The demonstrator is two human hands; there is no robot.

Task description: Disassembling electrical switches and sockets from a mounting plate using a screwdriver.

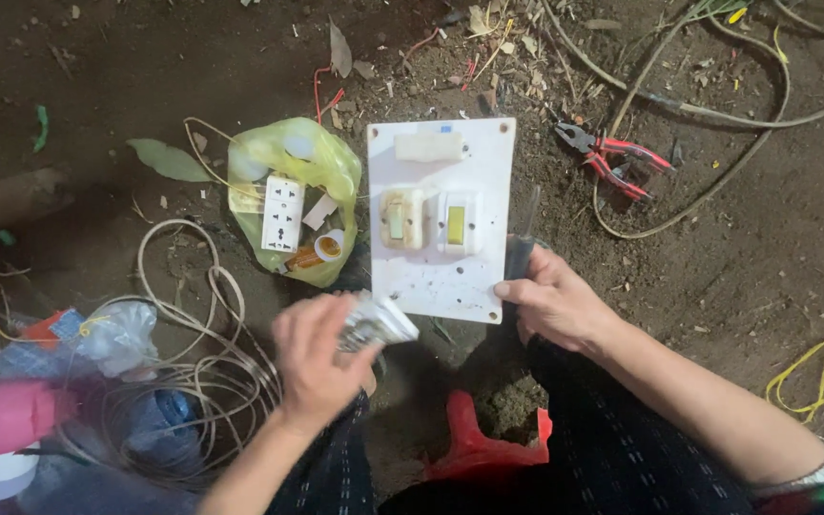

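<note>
Bare dark dirt ground strewn with dry leaves, dim at the left, brighter at centre.

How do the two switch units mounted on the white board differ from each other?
The left switch has a yellowed, cream housing with a pale rocker; the right switch has a whiter housing with a bright yellow rocker. The left one looks grimier and more aged. Both sit side by side, upright, on the white board, whose edge the right hand grips.
</note>
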